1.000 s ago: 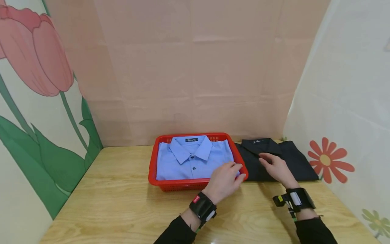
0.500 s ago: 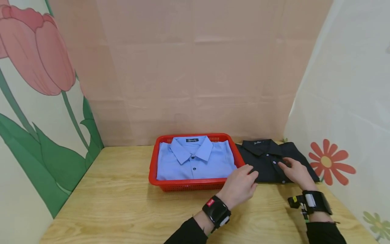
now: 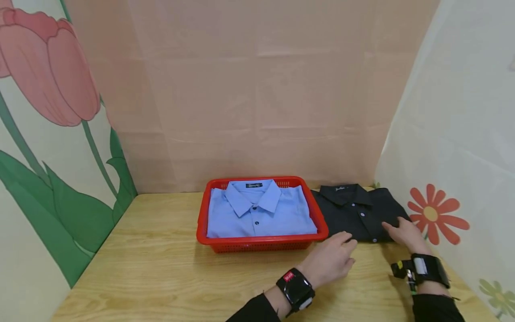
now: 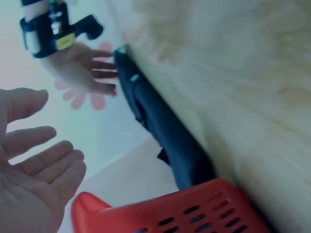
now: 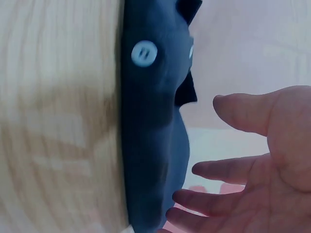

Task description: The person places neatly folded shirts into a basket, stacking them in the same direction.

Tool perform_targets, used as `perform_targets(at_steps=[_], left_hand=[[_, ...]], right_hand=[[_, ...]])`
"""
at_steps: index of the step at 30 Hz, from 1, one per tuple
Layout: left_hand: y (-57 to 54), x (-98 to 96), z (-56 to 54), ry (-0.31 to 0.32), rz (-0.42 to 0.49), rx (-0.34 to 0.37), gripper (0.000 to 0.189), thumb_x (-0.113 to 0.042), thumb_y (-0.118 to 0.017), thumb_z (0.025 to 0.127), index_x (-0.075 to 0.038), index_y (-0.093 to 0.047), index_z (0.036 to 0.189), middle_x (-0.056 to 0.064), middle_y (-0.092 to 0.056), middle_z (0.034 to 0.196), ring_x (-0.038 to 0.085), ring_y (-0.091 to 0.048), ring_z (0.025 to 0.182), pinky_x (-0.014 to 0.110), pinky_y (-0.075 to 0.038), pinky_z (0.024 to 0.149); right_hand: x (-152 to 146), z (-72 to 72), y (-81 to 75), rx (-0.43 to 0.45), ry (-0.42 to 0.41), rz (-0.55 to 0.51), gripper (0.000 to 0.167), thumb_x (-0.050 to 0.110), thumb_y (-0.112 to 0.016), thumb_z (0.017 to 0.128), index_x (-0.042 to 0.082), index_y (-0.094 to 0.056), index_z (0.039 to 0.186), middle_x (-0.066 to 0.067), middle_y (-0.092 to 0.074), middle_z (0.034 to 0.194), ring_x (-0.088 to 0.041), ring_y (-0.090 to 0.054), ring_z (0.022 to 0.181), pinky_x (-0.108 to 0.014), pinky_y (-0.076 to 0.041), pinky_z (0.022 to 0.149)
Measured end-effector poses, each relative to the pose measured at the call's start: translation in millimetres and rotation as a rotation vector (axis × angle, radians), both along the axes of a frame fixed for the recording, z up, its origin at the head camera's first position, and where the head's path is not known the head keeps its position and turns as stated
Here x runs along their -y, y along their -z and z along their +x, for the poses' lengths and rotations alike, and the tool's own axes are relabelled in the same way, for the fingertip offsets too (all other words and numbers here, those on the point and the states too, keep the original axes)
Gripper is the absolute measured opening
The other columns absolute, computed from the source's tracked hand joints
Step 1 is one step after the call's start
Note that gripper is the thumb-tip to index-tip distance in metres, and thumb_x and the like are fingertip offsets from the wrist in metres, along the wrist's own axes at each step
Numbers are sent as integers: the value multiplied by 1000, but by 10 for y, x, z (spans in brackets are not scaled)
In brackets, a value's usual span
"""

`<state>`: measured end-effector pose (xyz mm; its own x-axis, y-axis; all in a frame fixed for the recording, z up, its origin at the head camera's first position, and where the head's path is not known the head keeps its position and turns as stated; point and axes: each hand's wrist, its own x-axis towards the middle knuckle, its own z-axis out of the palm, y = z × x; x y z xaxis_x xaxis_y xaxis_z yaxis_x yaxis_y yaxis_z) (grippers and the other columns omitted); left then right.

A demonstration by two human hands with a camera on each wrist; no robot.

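A folded black shirt with a collar and pale buttons lies on the table, right of the red basket. My right hand is at the shirt's right front part, fingers spread and holding nothing; the right wrist view shows the fingertips close above the dark cloth. In front of the basket's right corner and the shirt's near left edge is my left hand, its fingers relaxed with nothing in them. A folded light blue shirt fills the basket, collar toward the back.
The wooden table stretches to the left and front. A pinkish-brown backdrop rises behind it. At the right stands a white wall covering with printed flowers, close beside the black shirt.
Both hands have moved right and toward the front edge. My left hand has come away from the basket's right corner, and my right hand from the black shirt's collar area to its right side.
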<state>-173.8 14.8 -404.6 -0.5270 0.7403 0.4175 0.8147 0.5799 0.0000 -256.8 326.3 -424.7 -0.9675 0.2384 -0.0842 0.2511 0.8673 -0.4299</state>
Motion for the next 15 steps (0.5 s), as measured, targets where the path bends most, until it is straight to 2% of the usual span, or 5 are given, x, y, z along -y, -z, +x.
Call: perform_targets(at_steps=[3,7,11,15], left_hand=[[83,-10,-26,-16,-40,30,38,-36,-65,94,-19,-59,128,-6,-56,127,4,-52,119,15,-41,104],[181,-16,-97,-79,-77,146,43,-40,-64,94,-22,-55,131,-5,-54,131,4,-53,119,22,-48,99],[262,-52,-174,-152,-74,251,49,-44,-62,94,-24,-51,138,-2,-50,140,6,-55,120,30,-51,96],[338,-99,-223,-220,-64,306,59,-47,-62,93,-19,-47,143,0,-55,139,8,-57,120,27,-50,97]], right_hand=[[-69,-6,24,35,18,-8,95,53,-41,99,-28,-12,140,-52,-19,138,-64,-24,128,-68,-29,105],[-121,-19,56,63,43,-23,99,56,-42,98,-28,-12,140,-51,-18,139,-64,-22,129,-68,-27,107],[-173,-16,72,58,40,-26,100,56,-43,98,-29,-11,139,-52,-17,139,-64,-23,129,-67,-27,108],[-240,15,72,68,39,-34,101,57,-41,98,-30,-8,138,-53,-16,138,-64,-22,128,-68,-26,108]])
